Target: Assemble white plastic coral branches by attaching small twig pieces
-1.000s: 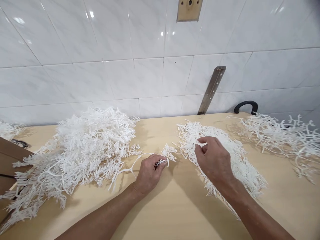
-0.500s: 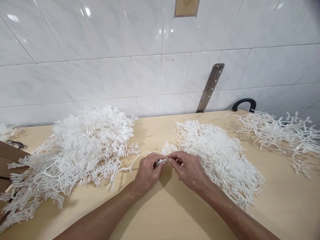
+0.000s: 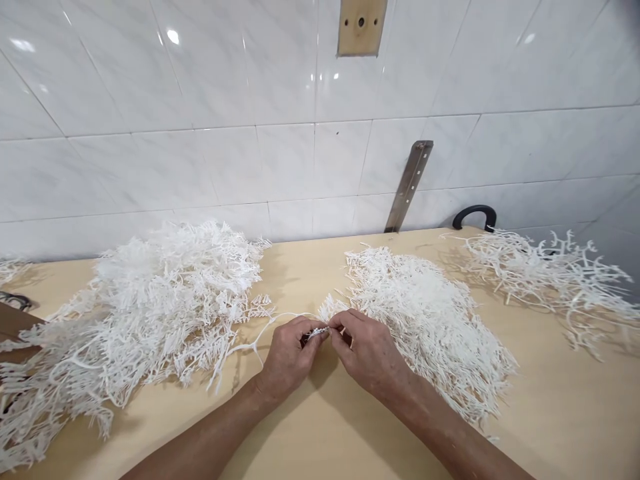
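Observation:
Between two heaps of white plastic sprigs, my hands meet fingertip to fingertip over the table. My left hand is closed around a white branched piece, whose bare stems stick out to the left of the fingers. Small white tips show between its thumb and forefinger. The fingers of my right hand pinch at the end of that piece; what exactly they hold is too small to make out. A heap of feathery white sprigs lies on the left, and a flatter heap of short sprigs beside my right hand.
Bare white branches lie at the right on the wooden table. Behind them is a black curved handle. A metal strip leans at the tiled wall. A brown box stands at the left edge.
The view has shifted slightly, tilting up and to the right. Both hands stay together at the white piece, with the right fingers slightly changed in their pinch.

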Demonstrator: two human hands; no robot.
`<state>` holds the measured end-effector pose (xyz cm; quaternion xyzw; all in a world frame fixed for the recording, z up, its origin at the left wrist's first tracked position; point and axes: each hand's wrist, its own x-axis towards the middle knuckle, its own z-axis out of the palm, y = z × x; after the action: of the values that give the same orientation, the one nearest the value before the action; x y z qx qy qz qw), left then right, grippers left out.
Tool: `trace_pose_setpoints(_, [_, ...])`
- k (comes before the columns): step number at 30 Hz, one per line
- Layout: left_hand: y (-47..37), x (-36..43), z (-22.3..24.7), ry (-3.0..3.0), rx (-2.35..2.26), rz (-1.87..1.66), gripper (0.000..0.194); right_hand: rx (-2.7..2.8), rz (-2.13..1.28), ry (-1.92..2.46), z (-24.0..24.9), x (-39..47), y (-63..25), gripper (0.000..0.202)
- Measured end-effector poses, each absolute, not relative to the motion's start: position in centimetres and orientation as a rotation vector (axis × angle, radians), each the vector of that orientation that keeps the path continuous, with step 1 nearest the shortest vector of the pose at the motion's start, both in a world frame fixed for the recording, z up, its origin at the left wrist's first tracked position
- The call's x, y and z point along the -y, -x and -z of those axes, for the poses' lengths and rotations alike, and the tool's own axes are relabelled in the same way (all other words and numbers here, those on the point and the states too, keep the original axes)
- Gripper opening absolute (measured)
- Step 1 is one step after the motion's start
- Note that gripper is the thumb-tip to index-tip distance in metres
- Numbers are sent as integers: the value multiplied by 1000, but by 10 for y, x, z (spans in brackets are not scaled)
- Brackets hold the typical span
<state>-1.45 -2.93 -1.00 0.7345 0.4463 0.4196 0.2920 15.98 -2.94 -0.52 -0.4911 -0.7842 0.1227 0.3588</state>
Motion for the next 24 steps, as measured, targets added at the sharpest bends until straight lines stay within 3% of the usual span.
trace_pose_setpoints(12, [13,31,5,-1940,-1239,-1079,23,2019,-263,1298,9,30,-156,14])
trace_pose_setpoints(19, [13,29,11,-1845,-1252,-1114,21,1978,-421,1330,7,27,-158,14])
trace_pose_setpoints(24, [13,29,10,-1835,-1252,-1103,22,2020,-276,1296,12,26,-159,15])
